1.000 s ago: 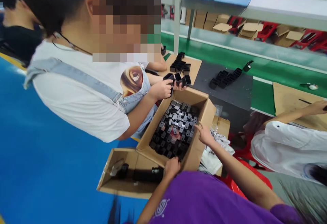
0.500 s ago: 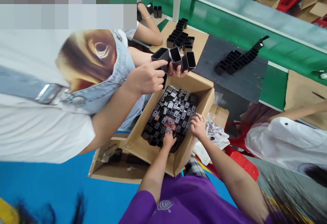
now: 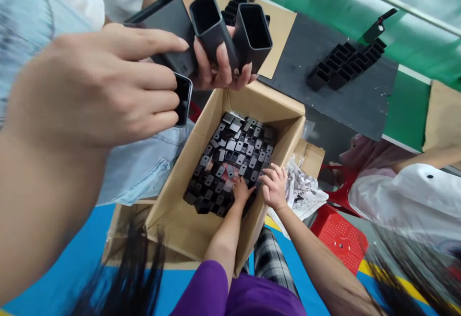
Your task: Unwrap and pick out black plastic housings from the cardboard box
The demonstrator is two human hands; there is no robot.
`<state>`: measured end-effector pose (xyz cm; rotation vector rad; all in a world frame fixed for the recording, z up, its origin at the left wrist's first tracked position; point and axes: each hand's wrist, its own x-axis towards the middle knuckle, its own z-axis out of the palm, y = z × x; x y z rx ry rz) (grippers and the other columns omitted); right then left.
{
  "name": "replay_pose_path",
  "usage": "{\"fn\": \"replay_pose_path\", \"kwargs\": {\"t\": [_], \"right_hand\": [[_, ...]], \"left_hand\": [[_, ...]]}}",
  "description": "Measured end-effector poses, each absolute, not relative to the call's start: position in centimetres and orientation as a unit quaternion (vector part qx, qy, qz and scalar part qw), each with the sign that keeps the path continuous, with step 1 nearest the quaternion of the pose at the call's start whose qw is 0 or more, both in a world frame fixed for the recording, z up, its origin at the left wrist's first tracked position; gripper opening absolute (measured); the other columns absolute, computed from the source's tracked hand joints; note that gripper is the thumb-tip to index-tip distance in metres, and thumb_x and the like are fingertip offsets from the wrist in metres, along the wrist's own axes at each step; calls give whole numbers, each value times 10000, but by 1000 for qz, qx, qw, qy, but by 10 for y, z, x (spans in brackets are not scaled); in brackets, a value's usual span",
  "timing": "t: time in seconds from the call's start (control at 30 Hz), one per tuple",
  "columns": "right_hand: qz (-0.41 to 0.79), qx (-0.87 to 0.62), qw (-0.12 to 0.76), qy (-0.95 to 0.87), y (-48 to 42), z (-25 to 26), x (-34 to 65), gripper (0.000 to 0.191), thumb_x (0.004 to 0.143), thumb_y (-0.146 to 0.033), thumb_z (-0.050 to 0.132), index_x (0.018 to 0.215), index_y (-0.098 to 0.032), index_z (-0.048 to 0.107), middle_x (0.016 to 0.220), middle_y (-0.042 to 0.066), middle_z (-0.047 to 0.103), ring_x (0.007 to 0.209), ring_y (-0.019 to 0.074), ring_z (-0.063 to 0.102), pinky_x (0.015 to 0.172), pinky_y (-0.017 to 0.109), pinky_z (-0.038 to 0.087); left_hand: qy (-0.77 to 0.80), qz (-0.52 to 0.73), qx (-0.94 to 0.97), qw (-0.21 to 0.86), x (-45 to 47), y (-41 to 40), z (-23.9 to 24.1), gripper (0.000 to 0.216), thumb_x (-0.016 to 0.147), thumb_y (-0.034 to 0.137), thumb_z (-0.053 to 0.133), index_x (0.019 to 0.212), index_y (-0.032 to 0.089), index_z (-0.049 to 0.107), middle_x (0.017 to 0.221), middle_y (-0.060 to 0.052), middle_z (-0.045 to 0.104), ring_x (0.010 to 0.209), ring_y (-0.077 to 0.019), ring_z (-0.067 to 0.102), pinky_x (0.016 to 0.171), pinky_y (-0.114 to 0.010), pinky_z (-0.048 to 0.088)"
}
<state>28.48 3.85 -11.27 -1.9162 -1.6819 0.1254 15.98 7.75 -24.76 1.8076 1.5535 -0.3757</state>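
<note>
A cardboard box (image 3: 173,210) holds several small black square plastic tubes (image 3: 234,155) standing on end. My left hand (image 3: 241,192) reaches down into the box, fingers spread with the tips among the tubes near its near right corner. My right hand (image 3: 275,188) rests at the box's right rim, fingers apart and bent, touching the tubes just inside. Neither hand visibly holds a piece. Purple sleeves cover my upper arms.
A co-worker's two hands (image 3: 108,85) hold three black tubes (image 3: 223,32) close to the camera above the box. Rows of black tubes (image 3: 342,64) lie on a dark mat beside a green conveyor (image 3: 324,8). Crumpled plastic (image 3: 306,191), a red stool (image 3: 338,239) and another seated person (image 3: 406,200) are at right.
The camera has dropped closer to the box and the co-worker's hands now fill the upper left. My left hand stays among the tubes; my right hand has shifted little along the rim.
</note>
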Motion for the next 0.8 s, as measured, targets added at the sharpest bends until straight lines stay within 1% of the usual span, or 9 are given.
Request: {"fn": "replay_pose_path", "kwargs": {"t": [0.1,0.2,0.27,0.33,0.43,0.53,0.63,0.7,0.8], "right_hand": [[64,-737,241,-629,37,-111,286,321,775,-171,445,880,-262,734,1111,47,672,1337,284,447,1214,527,165],[105,-754,177,-624,34,-108,289,350,775,-183,450,907,-273,761,1152,51,675,1370,306,418,1225,531,142],[125,-755,160,-623,33,-107,290,363,775,-190,453,927,-276,771,1173,53,672,1387,318,396,1230,541,121],[132,-753,157,-625,34,-107,290,368,776,-194,453,935,-277,774,1182,52,670,1392,323,386,1232,548,106],[131,-752,159,-626,37,-109,288,361,782,-192,452,933,-272,771,1187,50,673,1387,322,391,1232,553,95],[127,-749,163,-629,37,-108,289,350,795,-182,451,924,-268,765,1168,52,680,1374,322,403,1226,551,99],[122,-748,143,-637,32,-93,292,322,838,-180,450,918,-264,750,1056,52,702,1342,309,440,1226,550,93],[138,-745,70,-649,31,-74,292,290,892,-199,453,917,-238,740,984,73,710,1318,315,465,1230,563,87],[215,-692,-114,-679,51,-45,286,277,938,-186,466,935,-185,743,962,132,726,1205,344,544,1215,629,115]], "left_hand": [[585,-146,706,372,149,81,-247,685,862,459,698,1411,121,467,1529,-245,450,1383,-371,485,1041,-407,448],[570,-142,714,382,134,89,-244,562,903,409,652,1398,186,507,1477,-181,535,1318,-295,559,1019,-368,477],[567,-140,718,379,124,93,-242,519,923,377,622,1401,204,515,1416,-156,591,1277,-274,589,1010,-356,485],[574,-142,718,366,117,96,-239,516,934,365,598,1415,201,503,1352,-157,627,1238,-279,609,1002,-370,492],[589,-151,719,337,113,97,-233,509,939,354,581,1410,177,503,1296,-173,639,1189,-305,624,989,-409,498],[590,-147,733,305,118,94,-229,555,926,308,594,1449,178,465,1358,-192,582,1254,-335,564,1033,-454,463],[586,-136,748,281,127,92,-230,566,914,227,586,1465,216,456,1455,-192,494,1312,-346,498,1069,-488,424],[585,-129,752,274,132,93,-231,495,918,194,557,1412,203,519,1463,-201,479,1306,-351,491,1059,-507,423],[577,-113,758,283,135,97,-228,344,934,173,511,1251,204,642,1459,-181,497,1314,-336,479,1065,-508,413]]}}
